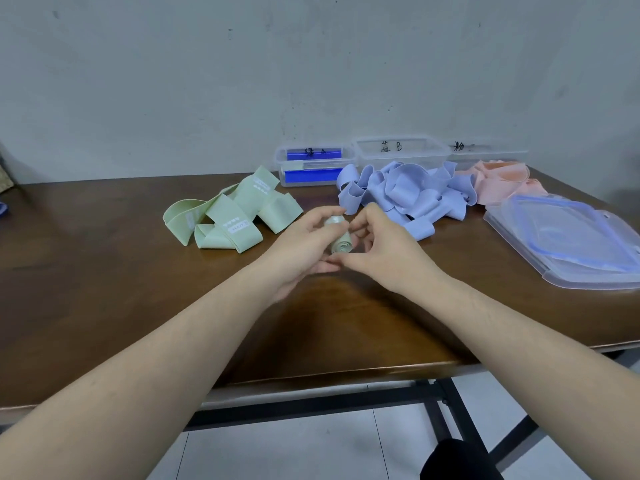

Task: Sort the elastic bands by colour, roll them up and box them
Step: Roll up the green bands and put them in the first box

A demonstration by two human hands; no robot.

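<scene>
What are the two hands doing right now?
Left hand: fingers curled round the rolled green elastic band.
Right hand: pinching the same roll from the other side.

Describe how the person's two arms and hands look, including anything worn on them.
Both forearms are bare right to the lower edge of the picture, with no sleeve showing. The left hand and the right hand wear no glove. No ring, watch, bracelet or other marking shows on either wrist or on the visible fingers.

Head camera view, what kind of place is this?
Probably a plain workroom: a brown wooden table against a bare grey wall, hand-labelled clear plastic boxes, piles of green elastic bands.
</scene>
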